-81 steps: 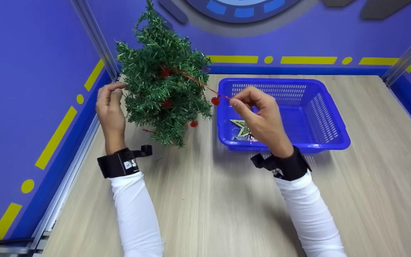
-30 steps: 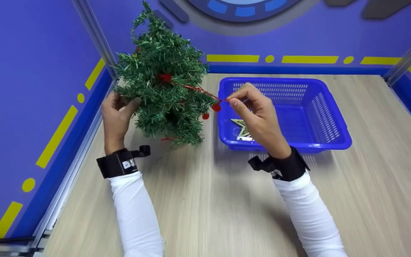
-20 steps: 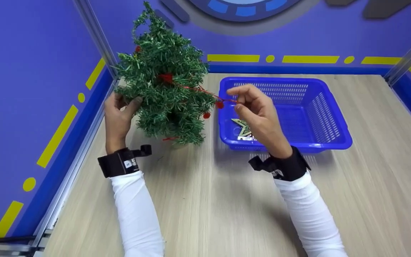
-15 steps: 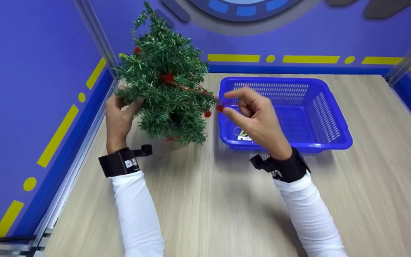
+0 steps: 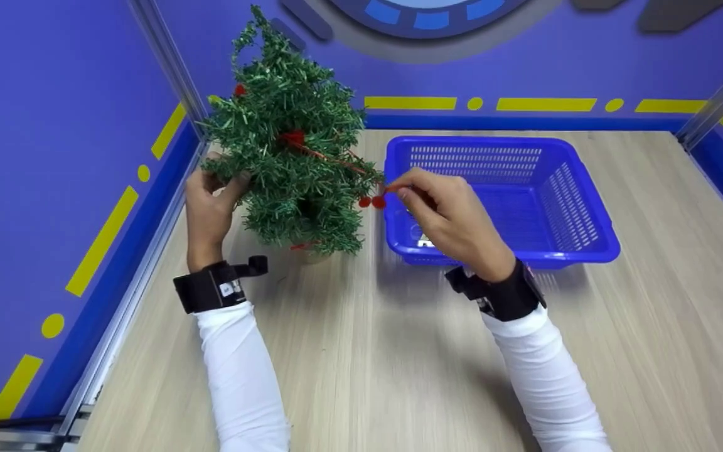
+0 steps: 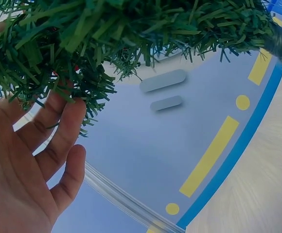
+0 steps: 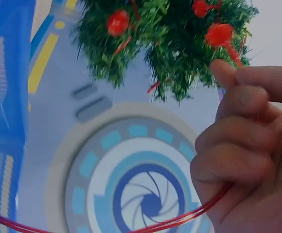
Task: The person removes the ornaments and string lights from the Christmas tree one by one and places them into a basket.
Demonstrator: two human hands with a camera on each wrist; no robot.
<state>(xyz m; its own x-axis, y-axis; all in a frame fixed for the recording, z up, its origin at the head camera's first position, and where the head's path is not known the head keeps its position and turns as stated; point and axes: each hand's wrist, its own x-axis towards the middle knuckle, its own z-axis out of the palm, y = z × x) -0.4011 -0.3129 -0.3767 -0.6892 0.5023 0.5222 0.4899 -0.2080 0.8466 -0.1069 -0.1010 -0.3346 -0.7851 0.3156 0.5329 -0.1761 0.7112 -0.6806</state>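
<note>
A small green artificial Christmas tree (image 5: 292, 81) stands at the left of the table. My left hand (image 5: 209, 216) holds its left branches, thumb in front and fingers behind; in the left wrist view the fingers (image 6: 70, 121) curl up against the needles. A thin red garland (image 5: 336, 161) with round red ornaments (image 5: 378, 201) crosses the tree and runs to its right. My right hand (image 5: 455, 216) pinches the garland between thumb and index finger, over the basket's left rim. From under its curled fingers a loop of red string (image 7: 194, 212) hangs in the right wrist view.
Right of the tree sits a blue plastic basket (image 5: 562, 257) with slotted walls. A small whitish piece (image 5: 425, 241) shows inside it, partly covered by my right hand. Blue panels (image 5: 85, 94) with yellow stripes enclose the table at the left and back.
My left hand has come onto the branches, and the tree is turned somewhat. My right fingers parted, then closed on the garland again, lower and nearer the tree; the star is now hidden.
</note>
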